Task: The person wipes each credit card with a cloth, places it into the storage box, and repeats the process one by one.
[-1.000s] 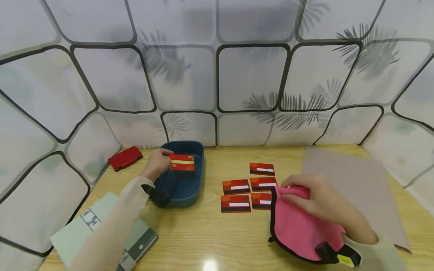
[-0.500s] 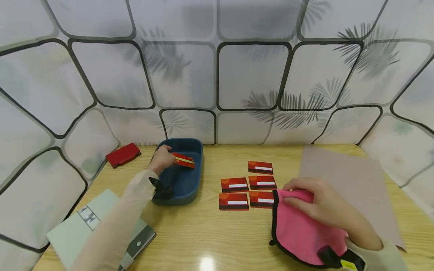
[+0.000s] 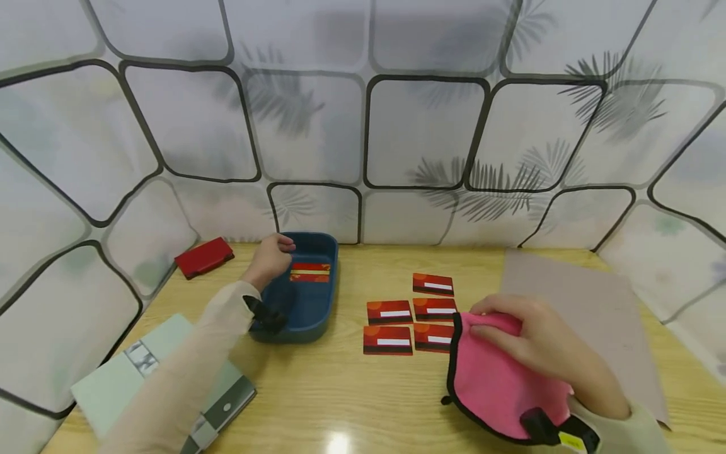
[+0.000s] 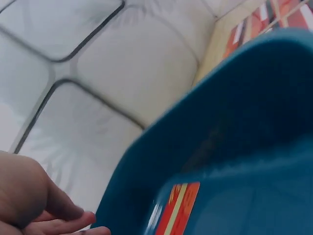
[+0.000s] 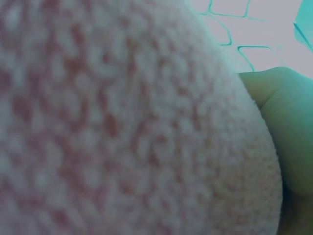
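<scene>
- Card [image 3: 309,272] lies in blue bin [image 3: 312,333] at desk's [image 3: 317,391] back edge; left hand [image 3: 270,257] above, fingers narrow, empty.
- Five cards [image 3: 422,308] lie outside.
- Right hand [image 3: 533,331] pinches pink pouch [image 3: 499,391] to their right.

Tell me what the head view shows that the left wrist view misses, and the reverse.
Head view only: the right hand gripping the pink pouch, plus the red case, pale green notebook-like item and grey sheet.

Left wrist view only: no clear new object, just a low close-up of the left hand near the blue bin.

Both: left hand, bin, the striped card lying in it, red cards on the wooden table, and patterned backdrop.
</scene>
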Tool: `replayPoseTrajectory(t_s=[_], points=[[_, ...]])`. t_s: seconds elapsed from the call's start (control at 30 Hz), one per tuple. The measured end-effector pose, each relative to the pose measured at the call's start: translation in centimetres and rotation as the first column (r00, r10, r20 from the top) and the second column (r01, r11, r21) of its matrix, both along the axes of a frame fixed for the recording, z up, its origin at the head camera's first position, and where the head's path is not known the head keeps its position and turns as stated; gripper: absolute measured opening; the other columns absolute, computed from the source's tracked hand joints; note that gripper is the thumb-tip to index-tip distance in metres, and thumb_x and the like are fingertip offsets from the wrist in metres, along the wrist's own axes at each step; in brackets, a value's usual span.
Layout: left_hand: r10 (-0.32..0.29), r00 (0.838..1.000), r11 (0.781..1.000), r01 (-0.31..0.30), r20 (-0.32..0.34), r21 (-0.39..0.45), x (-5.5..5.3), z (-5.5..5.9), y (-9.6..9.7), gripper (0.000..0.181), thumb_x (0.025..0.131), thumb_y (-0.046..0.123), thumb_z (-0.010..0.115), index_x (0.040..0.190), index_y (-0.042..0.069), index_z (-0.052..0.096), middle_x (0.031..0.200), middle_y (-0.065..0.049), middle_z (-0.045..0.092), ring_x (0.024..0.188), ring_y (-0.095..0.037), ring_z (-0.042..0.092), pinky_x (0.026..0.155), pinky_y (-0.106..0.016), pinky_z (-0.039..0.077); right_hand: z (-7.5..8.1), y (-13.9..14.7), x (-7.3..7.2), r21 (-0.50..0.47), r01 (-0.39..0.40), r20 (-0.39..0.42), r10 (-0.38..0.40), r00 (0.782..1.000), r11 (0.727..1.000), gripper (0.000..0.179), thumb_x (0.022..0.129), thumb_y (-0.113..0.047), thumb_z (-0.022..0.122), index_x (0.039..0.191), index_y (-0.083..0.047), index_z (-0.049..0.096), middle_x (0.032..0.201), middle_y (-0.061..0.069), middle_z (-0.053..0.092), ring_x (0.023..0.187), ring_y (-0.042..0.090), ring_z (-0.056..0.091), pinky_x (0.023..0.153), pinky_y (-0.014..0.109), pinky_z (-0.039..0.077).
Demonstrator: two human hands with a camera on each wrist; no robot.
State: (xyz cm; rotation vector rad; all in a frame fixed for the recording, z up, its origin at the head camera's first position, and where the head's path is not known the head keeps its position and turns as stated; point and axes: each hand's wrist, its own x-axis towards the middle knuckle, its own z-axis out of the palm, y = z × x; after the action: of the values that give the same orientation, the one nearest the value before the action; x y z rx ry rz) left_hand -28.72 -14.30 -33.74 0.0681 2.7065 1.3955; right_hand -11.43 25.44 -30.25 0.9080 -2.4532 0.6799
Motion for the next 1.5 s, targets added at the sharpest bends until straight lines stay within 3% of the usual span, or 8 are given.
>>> replayPoseTrajectory(t_s=[0.07, 0.17, 0.5, 0.7, 0.9, 1.07, 1.3, 1.5], points=[[-0.002, 1.000, 1.000, 0.002, -0.024, 0.011, 0.5, 0.3, 0.7, 0.038, 0.091, -0.003, 0.043, 0.129, -0.007, 0.046, 0.132, -0.026, 0.054, 0.122, -0.038, 0.051, 0.087, -0.038, 0.047, 0.3, -0.2, 0.0, -0.014, 0.000, 0.002, 0.000, 1.000, 1.000, 0.037, 0.070, -0.010, 0.084, 0.095, -0.032, 0.068, 0.085, -0.019, 0.065, 0.075, -0.002, 0.055, 0.070, 0.010, 0.042], [-0.011, 0.997, 1.000, 0.012, -0.077, 0.006, 1.0, 0.8, 2.3, 0.028, 0.095, 0.007, 0.047, 0.121, -0.004, 0.052, 0.125, -0.023, 0.059, 0.114, -0.035, 0.056, 0.090, -0.042, 0.050, 0.5, -0.4, 0.0, -0.043, -0.012, 0.004, 0.013, 1.000, 0.999, 0.036, 0.070, -0.009, 0.084, 0.094, -0.031, 0.069, 0.085, -0.018, 0.066, 0.074, -0.002, 0.055, 0.069, 0.010, 0.042], [-0.119, 0.981, 0.992, 0.124, -0.156, 0.027, 2.1, 2.8, 8.9, 0.018, 0.094, 0.010, 0.057, 0.109, 0.002, 0.060, 0.111, -0.016, 0.065, 0.100, -0.029, 0.062, 0.077, -0.035, 0.053, 0.4, -0.3, 0.1, -0.054, -0.020, -0.018, 0.019, 1.000, 0.998, 0.036, 0.069, -0.010, 0.084, 0.095, -0.030, 0.070, 0.085, -0.017, 0.066, 0.075, -0.001, 0.056, 0.070, 0.011, 0.042], [-0.156, 0.984, 0.966, 0.171, -0.091, 0.195, 1.7, 2.5, 12.9, 0.017, 0.093, 0.008, 0.059, 0.107, -0.001, 0.061, 0.107, -0.016, 0.064, 0.093, -0.027, 0.062, 0.075, -0.030, 0.050, 0.2, -0.4, 0.3, -0.062, -0.027, -0.002, 0.027, 1.000, 0.998, 0.033, 0.072, -0.010, 0.083, 0.094, -0.030, 0.069, 0.085, -0.017, 0.066, 0.074, -0.001, 0.055, 0.070, 0.012, 0.042], [-0.235, 0.972, 0.919, 0.215, 0.022, 0.330, 1.7, 1.2, 17.2, 0.020, 0.094, 0.009, 0.059, 0.111, -0.002, 0.062, 0.108, -0.016, 0.064, 0.092, -0.025, 0.061, 0.075, -0.030, 0.051, 0.3, -0.3, 0.5, -0.053, -0.010, 0.017, 0.011, 1.000, 0.999, 0.031, 0.073, -0.011, 0.082, 0.094, -0.030, 0.069, 0.086, -0.016, 0.066, 0.076, 0.000, 0.056, 0.071, 0.012, 0.043], [-0.267, 0.964, 0.895, 0.252, -0.011, 0.368, 1.6, -0.4, 19.6, 0.020, 0.093, 0.003, 0.057, 0.112, -0.004, 0.061, 0.114, -0.020, 0.065, 0.098, -0.030, 0.062, 0.070, -0.026, 0.051, 0.4, -0.1, 0.6, -0.056, -0.003, 0.026, 0.005, 1.000, 0.998, 0.031, 0.073, -0.010, 0.082, 0.093, -0.029, 0.069, 0.086, -0.016, 0.066, 0.076, 0.000, 0.055, 0.070, 0.012, 0.043], [-0.419, 0.902, 0.825, 0.425, -0.102, 0.373, -0.2, -4.0, 20.4, 0.033, 0.094, -0.005, 0.050, 0.127, -0.004, 0.053, 0.132, -0.022, 0.054, 0.118, -0.039, 0.052, 0.093, -0.038, 0.051, 0.6, 0.1, 0.4, -0.070, -0.039, -0.003, 0.039, 0.999, 0.997, 0.030, 0.073, -0.008, 0.081, 0.093, -0.027, 0.069, 0.084, -0.016, 0.066, 0.075, 0.000, 0.056, 0.071, 0.012, 0.043], [-0.413, 0.895, 0.865, 0.444, -0.170, 0.233, -1.7, -7.0, 19.6, 0.044, 0.090, -0.006, 0.056, 0.133, -0.005, 0.048, 0.134, -0.022, 0.052, 0.122, -0.039, 0.047, 0.100, -0.046, 0.043, 0.6, 0.2, 0.3, -0.061, -0.039, -0.011, 0.038, 0.999, 0.997, 0.029, 0.074, -0.009, 0.081, 0.093, -0.027, 0.069, 0.084, -0.017, 0.065, 0.074, -0.001, 0.055, 0.069, 0.011, 0.042]])
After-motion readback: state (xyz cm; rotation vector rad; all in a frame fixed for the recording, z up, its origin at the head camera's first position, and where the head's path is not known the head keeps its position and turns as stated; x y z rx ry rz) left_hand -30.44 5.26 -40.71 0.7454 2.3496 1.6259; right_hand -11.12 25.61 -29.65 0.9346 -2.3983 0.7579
